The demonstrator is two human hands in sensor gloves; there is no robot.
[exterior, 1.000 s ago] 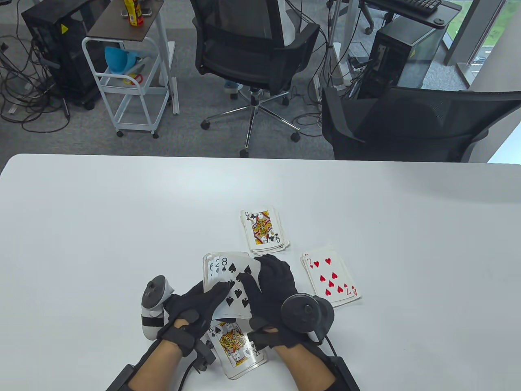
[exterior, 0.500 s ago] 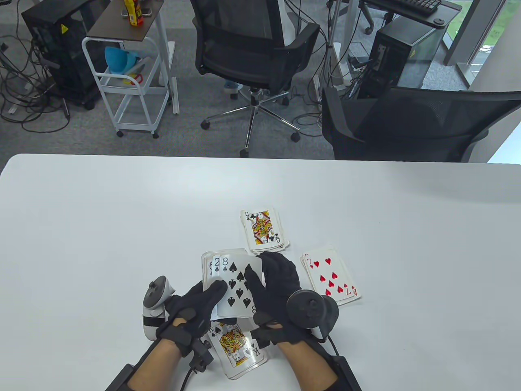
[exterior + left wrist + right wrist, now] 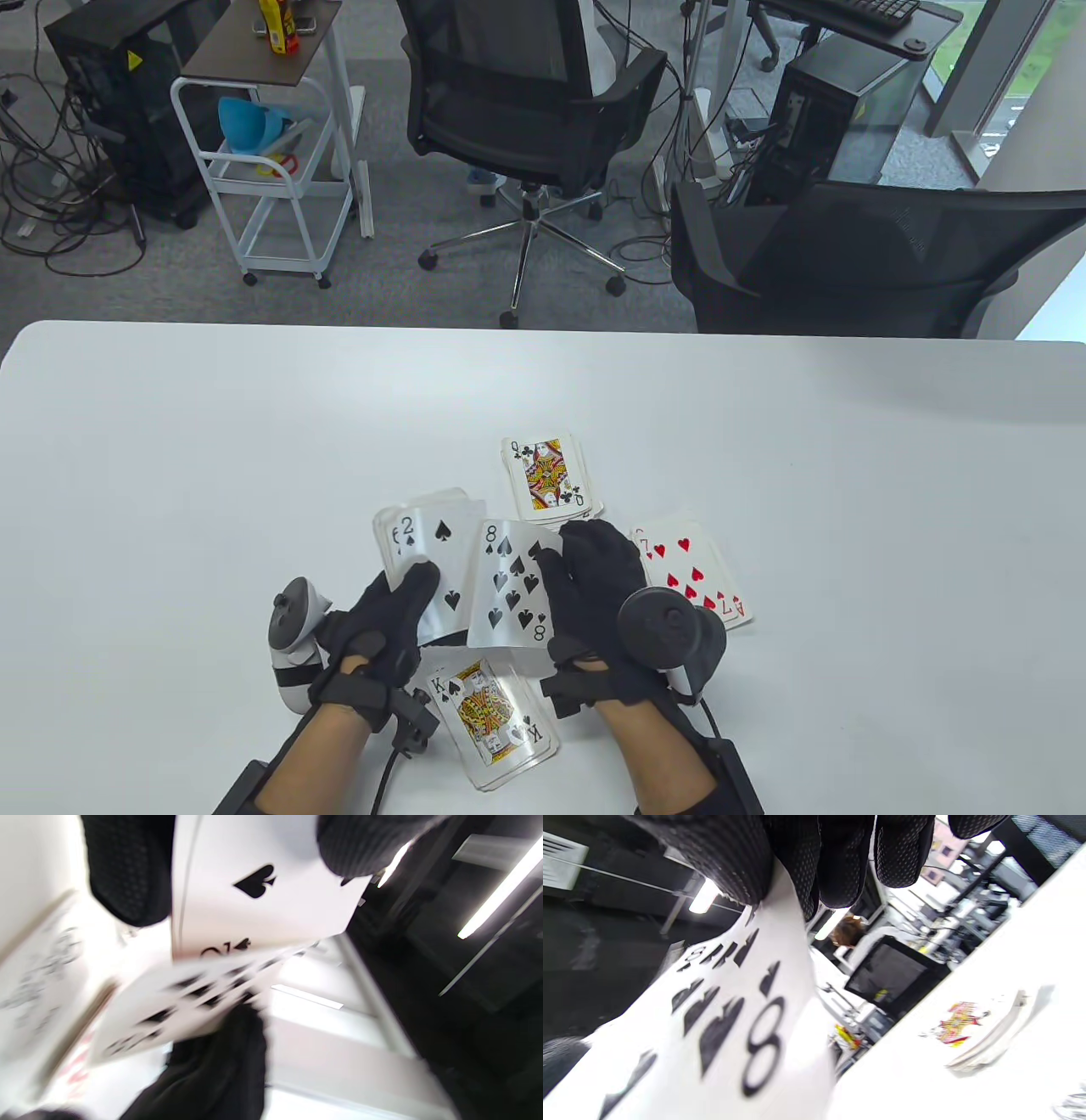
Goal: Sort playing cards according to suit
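Observation:
My left hand grips a small stack of cards with the 2 of spades on top, thumb on its face. To its right, my right hand pinches the 8 of spades, lifted clear of the stack; the same 8 of spades fills the right wrist view. On the white table lie a clubs pile topped by a queen, a hearts pile topped by a 7, and a spades pile topped by a king below my hands.
Two black office chairs stand beyond the table's far edge, with a white cart and computer towers on the floor. The clubs pile lies just above my right hand, the hearts pile at its right.
The 8 of spades has come off the held stack and shifted right with my right hand. My left hand and its stack moved left, exposing the 2 of spades.

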